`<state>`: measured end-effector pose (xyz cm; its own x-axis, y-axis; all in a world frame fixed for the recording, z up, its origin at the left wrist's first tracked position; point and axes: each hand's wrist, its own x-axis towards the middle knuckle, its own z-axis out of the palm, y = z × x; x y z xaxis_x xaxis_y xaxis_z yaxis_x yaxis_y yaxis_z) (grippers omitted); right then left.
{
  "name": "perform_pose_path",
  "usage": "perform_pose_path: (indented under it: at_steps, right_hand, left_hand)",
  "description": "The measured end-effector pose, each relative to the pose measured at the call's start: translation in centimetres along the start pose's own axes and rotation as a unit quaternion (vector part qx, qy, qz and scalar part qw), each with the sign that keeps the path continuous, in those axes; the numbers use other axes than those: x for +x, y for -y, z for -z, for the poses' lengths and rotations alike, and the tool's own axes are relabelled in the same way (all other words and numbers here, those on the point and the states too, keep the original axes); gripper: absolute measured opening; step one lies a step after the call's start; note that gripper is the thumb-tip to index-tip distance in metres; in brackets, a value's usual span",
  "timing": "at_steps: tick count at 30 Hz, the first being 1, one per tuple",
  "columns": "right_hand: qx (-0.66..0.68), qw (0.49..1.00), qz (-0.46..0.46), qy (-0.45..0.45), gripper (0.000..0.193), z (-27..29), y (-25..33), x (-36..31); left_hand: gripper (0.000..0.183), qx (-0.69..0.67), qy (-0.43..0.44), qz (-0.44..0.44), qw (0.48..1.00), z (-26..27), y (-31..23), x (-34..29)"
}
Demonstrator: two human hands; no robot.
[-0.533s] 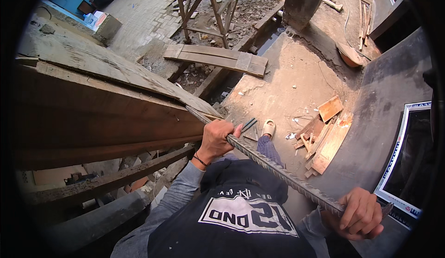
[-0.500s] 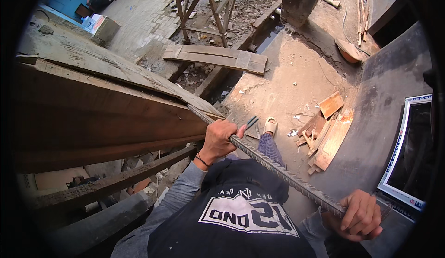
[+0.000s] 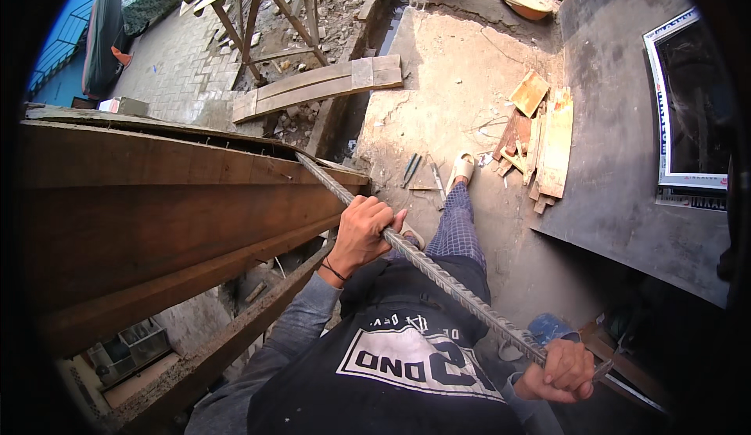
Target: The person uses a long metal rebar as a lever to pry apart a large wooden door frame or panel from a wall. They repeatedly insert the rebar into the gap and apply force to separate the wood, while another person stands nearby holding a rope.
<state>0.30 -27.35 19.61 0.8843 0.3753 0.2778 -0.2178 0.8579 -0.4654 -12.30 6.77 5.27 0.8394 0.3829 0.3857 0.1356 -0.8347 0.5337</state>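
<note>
A ribbed steel rebar [image 3: 458, 288] crosses in front of my body on a slant, from upper left to lower right. My left hand [image 3: 366, 229] is wrapped around it near its upper part. Close to its lower end, my right hand [image 3: 560, 374] grips it, and a short tip sticks out past the fist. The rebar's far end meets the top edge of a wooden formwork panel [image 3: 180, 200], beside a thin plywood sheet; whether it goes in under the sheet is hard to see. On the ground past my left hand lie dark-handled pliers or cutters [image 3: 411, 170].
Scrap boards [image 3: 554, 145] lie piled on the concrete at the right, near a dark wall with a framed window [image 3: 692, 102]. A plank bridge [image 3: 321, 87] spans a ditch ahead. Behind it stands a wooden trestle [image 3: 266, 20]. A beam [image 3: 227, 333] runs below the formwork at left.
My view has swung to the right and down. Both hands keep their grip on the rebar, and the right hand sits slightly further left in the picture. The tool on the ground now shows fully.
</note>
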Motion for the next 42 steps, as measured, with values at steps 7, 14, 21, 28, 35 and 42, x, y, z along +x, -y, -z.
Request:
perform_pose_path:
  at_steps: [7, 14, 21, 28, 35, 42]
  right_hand:
    - [0.023, 1.000, 0.001, -0.019, 0.044, 2.7, -0.1, 1.4]
    - [0.065, 0.997, -0.029, 0.032, 0.046, 3.8, 1.0, 18.3]
    - [-0.021, 0.977, -0.132, 0.169, 0.046, 0.7, -3.3, 28.9]
    - [0.007, 0.972, -0.183, 0.150, 0.037, 5.7, -14.0, 27.0]
    - [-0.014, 0.986, -0.157, 0.062, 0.041, 9.1, -10.2, 20.6]
    - [-0.063, 0.993, -0.096, -0.003, 0.043, 8.2, -5.7, 5.3]
  left_hand:
    - [0.043, 0.025, -0.014, 0.001, 1.000, -1.6, -0.3, 1.1]
    - [0.039, -0.005, -0.003, 0.048, 0.999, -6.2, -1.7, 8.3]
    - [0.049, -0.014, -0.034, 0.123, 0.992, -9.7, 1.5, 12.4]
    - [0.050, -0.006, 0.015, 0.213, 0.977, -9.7, 9.1, 7.9]
    - [0.051, 0.013, 0.066, 0.156, 0.986, -10.8, 8.4, 4.6]
    - [0.045, -0.007, 0.103, 0.080, 0.991, -9.7, 6.3, -1.2]
